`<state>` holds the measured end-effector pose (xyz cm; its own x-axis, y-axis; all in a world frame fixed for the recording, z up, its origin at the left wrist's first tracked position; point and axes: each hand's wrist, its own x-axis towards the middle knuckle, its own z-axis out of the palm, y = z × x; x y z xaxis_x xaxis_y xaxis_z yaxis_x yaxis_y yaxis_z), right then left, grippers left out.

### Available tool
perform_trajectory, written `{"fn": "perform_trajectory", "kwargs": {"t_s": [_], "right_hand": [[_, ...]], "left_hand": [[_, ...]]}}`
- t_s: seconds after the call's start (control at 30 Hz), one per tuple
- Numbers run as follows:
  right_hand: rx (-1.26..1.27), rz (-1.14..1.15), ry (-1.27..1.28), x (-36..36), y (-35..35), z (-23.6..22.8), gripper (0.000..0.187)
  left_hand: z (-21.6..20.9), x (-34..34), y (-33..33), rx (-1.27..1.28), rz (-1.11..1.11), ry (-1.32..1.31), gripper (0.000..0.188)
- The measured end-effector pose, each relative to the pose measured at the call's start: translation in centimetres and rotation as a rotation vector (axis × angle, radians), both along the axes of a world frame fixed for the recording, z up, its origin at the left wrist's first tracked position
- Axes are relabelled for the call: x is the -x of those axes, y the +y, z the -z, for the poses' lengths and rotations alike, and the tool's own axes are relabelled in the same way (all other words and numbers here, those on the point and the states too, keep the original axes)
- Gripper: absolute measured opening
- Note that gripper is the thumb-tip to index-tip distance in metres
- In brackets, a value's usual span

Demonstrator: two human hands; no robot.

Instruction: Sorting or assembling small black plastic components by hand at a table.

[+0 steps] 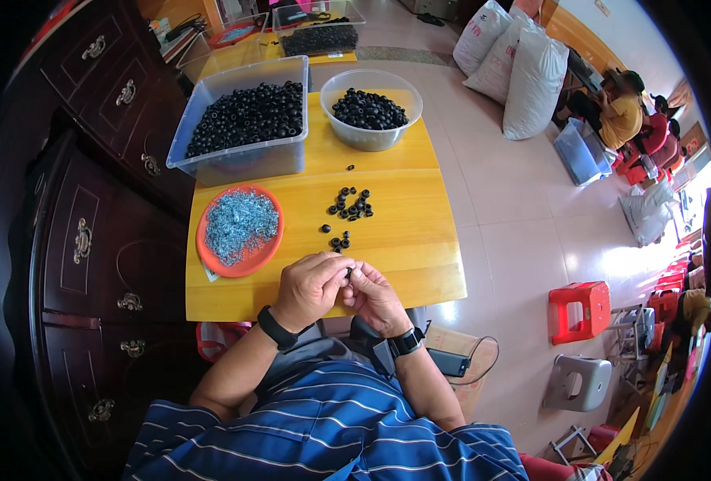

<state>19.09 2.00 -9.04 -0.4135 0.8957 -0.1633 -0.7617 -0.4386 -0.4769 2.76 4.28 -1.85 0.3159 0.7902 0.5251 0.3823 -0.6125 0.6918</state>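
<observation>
Two bare hands are what we see at work in the head view: the left hand (311, 284) and the right hand (375, 301) meet at the near edge of the yellow bench (408, 268), fingertips together, both pinched on one small black piece (349, 273) that their fingers mostly cover. We judge the step in hand to be fine fingertip work on that single piece, though we cannot tell whether a clear bit is held with it; the next move seems to call for a steady pinch from one hand and a careful push or turn from the other. Counting, we find one rectangular tub (247, 170) and one round bowl (371, 141), each heaped with black pieces too many to number, and one orange plate (253, 261) of pale blue, clear bits (242, 220), likewise beyond counting. Between the bowl and our hands lie one lone black bead (351, 167), a loose cluster (353, 212) of a dozen or more, one bead (325, 228) apart, and a nearer group (345, 243) of about four or five, partly hidden behind the fingers.
</observation>
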Motion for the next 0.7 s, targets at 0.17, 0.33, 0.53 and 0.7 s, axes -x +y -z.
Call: {"fn": "perform_trajectory", "kwargs": {"t_s": [0.17,0.33,0.53,0.7], "right_hand": [[0.003,-0.004,0.028,0.06,0.13,0.01,0.018],[0.023,-0.003,0.034,-0.03,0.08,-0.01,0.019],[0.046,0.002,0.078,-0.18,0.11,0.51,0.019],[0.045,-0.006,0.095,-0.53,0.31,-0.08,0.019]], "left_hand": [[0.28,0.05,0.15,-0.002,-0.036,0.017,0.019],[0.05,0.13,0.15,-0.09,0.003,0.105,0.027],[-0.35,-0.25,-0.04,-0.151,-0.013,0.189,0.03],[-0.01,-0.12,0.75,-0.01,0.022,0.043,0.024]]}}
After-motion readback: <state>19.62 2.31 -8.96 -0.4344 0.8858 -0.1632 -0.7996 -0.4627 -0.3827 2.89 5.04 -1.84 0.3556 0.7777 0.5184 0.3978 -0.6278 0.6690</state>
